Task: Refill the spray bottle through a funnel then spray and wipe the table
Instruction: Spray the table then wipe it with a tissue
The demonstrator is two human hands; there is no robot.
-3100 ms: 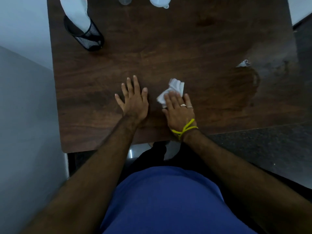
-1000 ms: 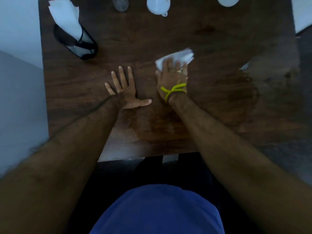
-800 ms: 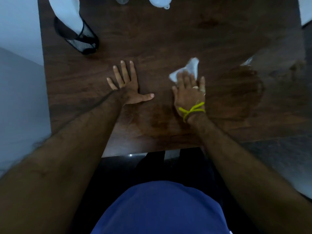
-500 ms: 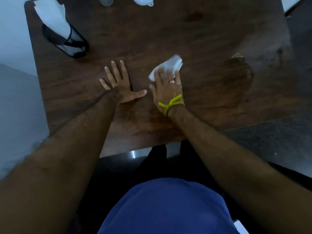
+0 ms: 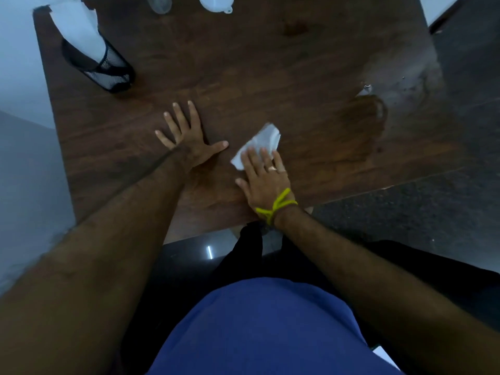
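My right hand (image 5: pixel 263 180) presses a white folded tissue (image 5: pixel 259 144) flat onto the dark wooden table (image 5: pixel 270 71) near its front edge; the fingers cover the tissue's near half. My left hand (image 5: pixel 186 139) lies flat on the table just to the left, fingers spread, holding nothing. At the far edge stand the base of a clear bottle (image 5: pixel 159 4) and a white funnel (image 5: pixel 215 2), both cut off by the frame. A wet patch (image 5: pixel 362 123) darkens the wood to the right of the tissue.
A black mesh holder (image 5: pixel 100 63) with white tissues stands at the far left corner. A small scrap of paper (image 5: pixel 365 90) lies by the wet patch. The table's front edge runs just below my right wrist; dark floor lies to the right.
My right hand has slid the tissue back toward me and to the right, after sweeping it further out across the table a second ago. My left hand stays flat in place.
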